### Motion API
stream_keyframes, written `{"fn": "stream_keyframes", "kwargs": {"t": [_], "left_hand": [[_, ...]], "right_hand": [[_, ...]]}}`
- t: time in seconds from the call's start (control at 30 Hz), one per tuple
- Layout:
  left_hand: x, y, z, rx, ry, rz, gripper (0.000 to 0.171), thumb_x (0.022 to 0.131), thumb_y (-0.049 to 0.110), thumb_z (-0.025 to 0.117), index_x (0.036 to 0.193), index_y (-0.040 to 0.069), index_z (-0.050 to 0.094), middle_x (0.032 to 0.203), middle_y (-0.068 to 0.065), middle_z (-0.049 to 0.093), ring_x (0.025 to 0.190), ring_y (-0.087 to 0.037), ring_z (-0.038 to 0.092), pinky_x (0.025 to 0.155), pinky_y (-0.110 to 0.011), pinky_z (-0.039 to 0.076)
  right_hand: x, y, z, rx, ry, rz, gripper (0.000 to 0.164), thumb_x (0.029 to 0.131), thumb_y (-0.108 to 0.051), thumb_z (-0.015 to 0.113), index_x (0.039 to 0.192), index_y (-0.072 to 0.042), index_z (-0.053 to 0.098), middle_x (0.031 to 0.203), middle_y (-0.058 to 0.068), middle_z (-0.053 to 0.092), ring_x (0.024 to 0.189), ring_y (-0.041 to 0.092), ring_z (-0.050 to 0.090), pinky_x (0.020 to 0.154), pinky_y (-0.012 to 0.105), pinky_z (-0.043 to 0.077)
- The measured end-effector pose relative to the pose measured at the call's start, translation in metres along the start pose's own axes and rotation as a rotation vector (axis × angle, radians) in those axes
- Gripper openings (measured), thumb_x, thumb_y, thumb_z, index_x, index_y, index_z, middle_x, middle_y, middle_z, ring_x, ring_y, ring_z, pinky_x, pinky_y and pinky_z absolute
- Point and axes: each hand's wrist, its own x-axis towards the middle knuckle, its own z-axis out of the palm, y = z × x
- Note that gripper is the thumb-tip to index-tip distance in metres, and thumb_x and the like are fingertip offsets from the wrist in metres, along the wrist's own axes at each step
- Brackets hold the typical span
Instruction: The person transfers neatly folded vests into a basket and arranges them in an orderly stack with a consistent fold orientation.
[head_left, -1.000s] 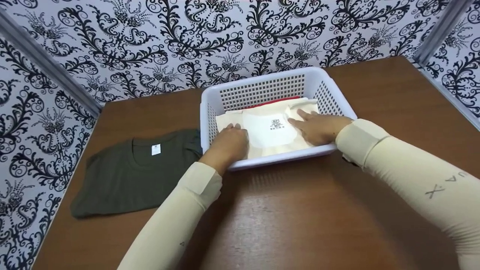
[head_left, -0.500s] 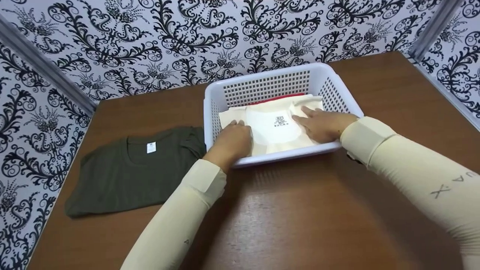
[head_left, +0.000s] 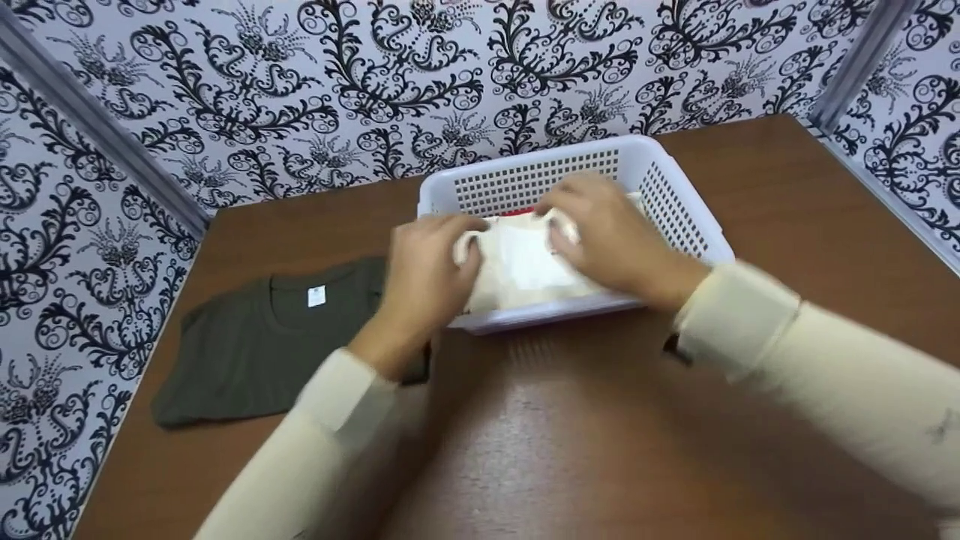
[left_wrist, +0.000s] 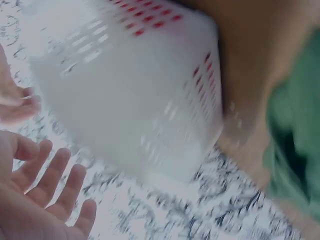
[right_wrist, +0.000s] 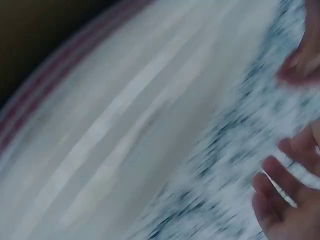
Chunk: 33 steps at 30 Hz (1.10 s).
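A folded cream T-shirt (head_left: 525, 262) with a printed neck label lies in a white plastic basket (head_left: 544, 312). Over the basket's left side hovers my left hand (head_left: 427, 274), its fingers loosely bent and nothing between them. My right hand (head_left: 611, 236) is above the right part of the shirt, thumb and fingers apart. Both wrist views show the hands raised over the basket's rim, with the left hand (left_wrist: 47, 192) and the right hand (right_wrist: 290, 197) holding nothing. A strip of red cloth (head_left: 516, 212) peeks out behind the cream shirt.
A folded dark green T-shirt (head_left: 255, 360) lies on the brown table (head_left: 570, 435) left of the basket, partly behind my left forearm. Patterned wall panels (head_left: 420, 90) stand behind and at both sides. The wrist views are blurred.
Both hands have let go of the cream shirt, lifted up off it and drawn closer together. The shirt stays in the basket, and the head view has shifted slightly.
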Motion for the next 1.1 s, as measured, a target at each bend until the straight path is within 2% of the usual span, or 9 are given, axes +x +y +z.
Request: {"fn": "stream_keyframes", "kwargs": {"t": [0.1, 0.2, 0.27, 0.33, 0.43, 0.6, 0.77, 0.93, 1.1], "left_hand": [[-0.013, -0.01, -0.033, -0.007, 0.103, 0.02, 0.021, 0.09, 0.008, 0.063, 0.106, 0.014, 0.075, 0.107, -0.004, 0.076, 0.1, -0.025, 0.067, 0.09, -0.045, 0.046], [-0.027, -0.032, -0.055, -0.001, 0.171, -0.014, 0.019, 0.091, 0.008, 0.063, 0.104, 0.012, 0.076, 0.102, -0.004, 0.076, 0.094, -0.026, 0.067, 0.086, -0.046, 0.046], [-0.037, -0.05, -0.065, 0.023, 0.178, -0.077, 0.017, 0.092, 0.008, 0.063, 0.103, 0.011, 0.076, 0.101, -0.006, 0.076, 0.092, -0.028, 0.067, 0.083, -0.048, 0.046], [-0.05, -0.07, -0.071, 0.055, 0.148, -0.173, 0.018, 0.092, 0.01, 0.063, 0.105, 0.01, 0.075, 0.104, -0.009, 0.075, 0.095, -0.032, 0.066, 0.084, -0.052, 0.045], [-0.069, -0.099, -0.077, 0.124, 0.061, -0.316, 0.021, 0.094, 0.013, 0.06, 0.11, 0.01, 0.072, 0.11, -0.012, 0.073, 0.103, -0.037, 0.065, 0.089, -0.059, 0.043], [-0.1, -0.144, -0.094, 0.272, -0.09, -0.471, 0.027, 0.096, 0.019, 0.055, 0.118, 0.008, 0.067, 0.116, -0.019, 0.069, 0.108, -0.046, 0.061, 0.088, -0.065, 0.041], [-0.125, -0.182, -0.108, 0.322, -0.314, -0.619, 0.044, 0.099, 0.027, 0.05, 0.136, 0.002, 0.052, 0.131, -0.032, 0.055, 0.116, -0.055, 0.052, 0.09, -0.071, 0.04], [-0.142, -0.207, -0.117, 0.308, -0.532, -0.782, 0.063, 0.101, 0.036, 0.045, 0.15, -0.002, 0.031, 0.146, -0.04, 0.033, 0.126, -0.061, 0.039, 0.097, -0.073, 0.035], [-0.153, -0.225, -0.127, 0.301, -0.591, -0.849, 0.075, 0.101, 0.038, 0.046, 0.151, -0.011, 0.019, 0.143, -0.047, 0.028, 0.125, -0.065, 0.036, 0.102, -0.072, 0.034]], "right_hand": [[-0.015, -0.041, 0.019, 0.115, 0.077, -0.193, 0.017, 0.089, -0.006, 0.059, 0.103, -0.003, 0.069, 0.103, 0.011, 0.066, 0.102, 0.026, 0.06, 0.095, 0.039, 0.049], [-0.033, -0.069, 0.046, 0.108, -0.043, -0.355, 0.015, 0.087, -0.009, 0.062, 0.1, -0.008, 0.069, 0.096, 0.005, 0.065, 0.088, 0.018, 0.061, 0.079, 0.03, 0.053], [-0.043, -0.083, 0.064, 0.079, -0.174, -0.392, 0.016, 0.086, -0.014, 0.065, 0.101, -0.012, 0.071, 0.095, 0.002, 0.065, 0.083, 0.014, 0.06, 0.073, 0.027, 0.053], [-0.049, -0.093, 0.079, 0.102, -0.312, -0.329, 0.019, 0.088, -0.017, 0.066, 0.106, -0.014, 0.07, 0.098, 0.001, 0.064, 0.08, 0.011, 0.058, 0.072, 0.026, 0.052], [-0.05, -0.104, 0.101, 0.169, -0.443, -0.141, 0.026, 0.09, -0.02, 0.065, 0.115, -0.015, 0.069, 0.108, 0.003, 0.064, 0.089, 0.012, 0.058, 0.081, 0.03, 0.054], [-0.038, -0.112, 0.129, 0.228, -0.507, 0.088, 0.036, 0.091, -0.023, 0.063, 0.126, -0.014, 0.063, 0.138, 0.012, 0.055, 0.126, 0.026, 0.053, 0.106, 0.042, 0.046], [-0.026, -0.113, 0.142, 0.296, -0.628, 0.229, 0.051, 0.095, -0.029, 0.059, 0.143, -0.017, 0.049, 0.164, 0.019, 0.023, 0.148, 0.04, 0.03, 0.117, 0.052, 0.033], [-0.016, -0.114, 0.149, 0.42, -0.646, 0.321, 0.064, 0.095, -0.027, 0.058, 0.154, -0.015, 0.035, 0.166, 0.021, 0.012, 0.153, 0.034, 0.019, 0.121, 0.048, 0.028], [-0.007, -0.117, 0.159, 0.52, -0.558, 0.361, 0.06, 0.095, -0.023, 0.059, 0.151, -0.012, 0.04, 0.163, 0.017, 0.028, 0.152, 0.027, 0.026, 0.121, 0.042, 0.029]]}}
